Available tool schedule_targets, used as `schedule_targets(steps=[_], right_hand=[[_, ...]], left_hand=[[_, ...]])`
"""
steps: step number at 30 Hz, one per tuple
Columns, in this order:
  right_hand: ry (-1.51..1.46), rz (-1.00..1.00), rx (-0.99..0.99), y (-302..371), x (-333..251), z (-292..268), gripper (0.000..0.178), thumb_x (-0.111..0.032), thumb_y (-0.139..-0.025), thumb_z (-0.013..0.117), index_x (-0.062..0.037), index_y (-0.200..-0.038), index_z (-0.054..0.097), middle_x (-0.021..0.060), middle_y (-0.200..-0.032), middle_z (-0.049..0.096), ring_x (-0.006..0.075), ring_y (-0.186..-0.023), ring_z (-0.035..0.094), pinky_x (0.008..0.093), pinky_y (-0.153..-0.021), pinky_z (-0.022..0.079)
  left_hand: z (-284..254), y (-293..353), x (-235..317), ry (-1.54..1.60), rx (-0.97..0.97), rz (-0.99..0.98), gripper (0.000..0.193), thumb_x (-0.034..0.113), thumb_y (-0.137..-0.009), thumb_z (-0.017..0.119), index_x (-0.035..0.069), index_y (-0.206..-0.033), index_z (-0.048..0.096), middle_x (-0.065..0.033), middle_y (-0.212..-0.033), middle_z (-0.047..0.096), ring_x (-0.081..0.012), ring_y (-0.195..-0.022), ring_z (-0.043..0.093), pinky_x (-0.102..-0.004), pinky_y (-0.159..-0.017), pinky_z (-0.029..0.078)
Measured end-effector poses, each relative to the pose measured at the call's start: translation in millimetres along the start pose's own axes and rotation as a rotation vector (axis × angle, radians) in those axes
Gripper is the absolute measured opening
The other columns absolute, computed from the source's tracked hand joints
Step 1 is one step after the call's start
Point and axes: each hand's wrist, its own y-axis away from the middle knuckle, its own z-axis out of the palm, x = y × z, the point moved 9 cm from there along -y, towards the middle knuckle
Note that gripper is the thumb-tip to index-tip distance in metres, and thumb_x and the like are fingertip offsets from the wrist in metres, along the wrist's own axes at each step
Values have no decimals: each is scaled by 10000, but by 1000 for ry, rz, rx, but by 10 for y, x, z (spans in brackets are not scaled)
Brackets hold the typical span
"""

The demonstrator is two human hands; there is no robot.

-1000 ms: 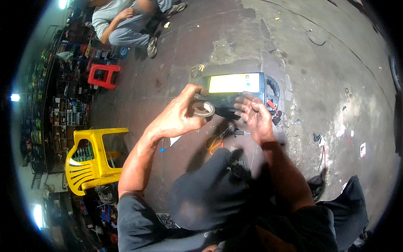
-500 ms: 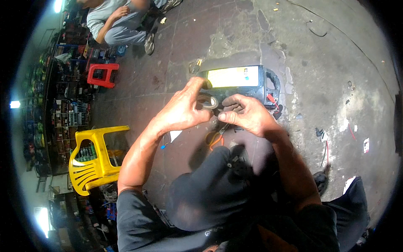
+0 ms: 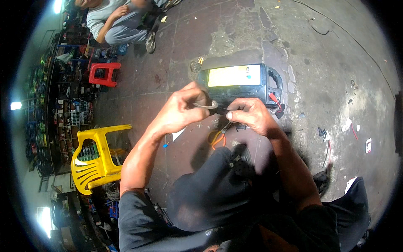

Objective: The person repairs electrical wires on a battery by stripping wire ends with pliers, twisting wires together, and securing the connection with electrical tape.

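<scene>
My left hand is closed around a roll of black tape, its pale core facing up. A short dark strip stretches from the roll to my right hand, where thumb and forefinger pinch its end. Just beyond both hands lies a dark case with a yellow-and-white label and a carrying handle. A red connector sticks out at its right end. Below my hands, an orange-handled cutting tool rests on the floor near my shoe; its jaws are partly hidden.
A yellow plastic chair stands at the left, with a red stool farther off. Another person crouches at the far left near stocked shelves. Loose wires and scraps lie on the right; a long cable crosses the floor.
My right hand has moved slightly right, and a strip of tape now shows stretched between my hands. The roll has tilted in my left hand. The view has shifted slightly.
</scene>
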Motion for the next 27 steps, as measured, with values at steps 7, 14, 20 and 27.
schedule_targets(steps=[7,14,20,27], right_hand=[[1,-6,-16,16,-11,-100,228,-228,-841,673,-8,-901,675,35,-762,648,89,-652,554,242,-606,423],[-104,-1,-14,2,8,-40,221,-221,-854,692,-5,-903,673,32,-780,655,91,-677,561,249,-625,435],[-256,53,-44,38,118,26,301,-234,-841,718,8,-1005,646,55,-854,653,111,-809,580,251,-748,442],[-348,105,-75,198,419,-176,462,-297,-824,697,18,-1149,602,98,-993,632,142,-894,577,276,-829,446]], left_hand=[[-88,129,54,474,-47,2,318,251,-671,721,54,-660,472,-111,-879,574,-224,-820,547,-345,-712,458],[-167,180,135,177,63,3,350,263,-672,811,56,-756,542,-116,-1064,595,-211,-984,575,-349,-871,464],[-93,148,234,203,-30,-29,331,186,-701,788,29,-915,590,-90,-1037,607,-182,-976,570,-329,-879,452],[67,-56,320,129,-59,-72,377,166,-738,755,-9,-1016,569,-57,-908,625,-136,-862,579,-306,-767,474]])
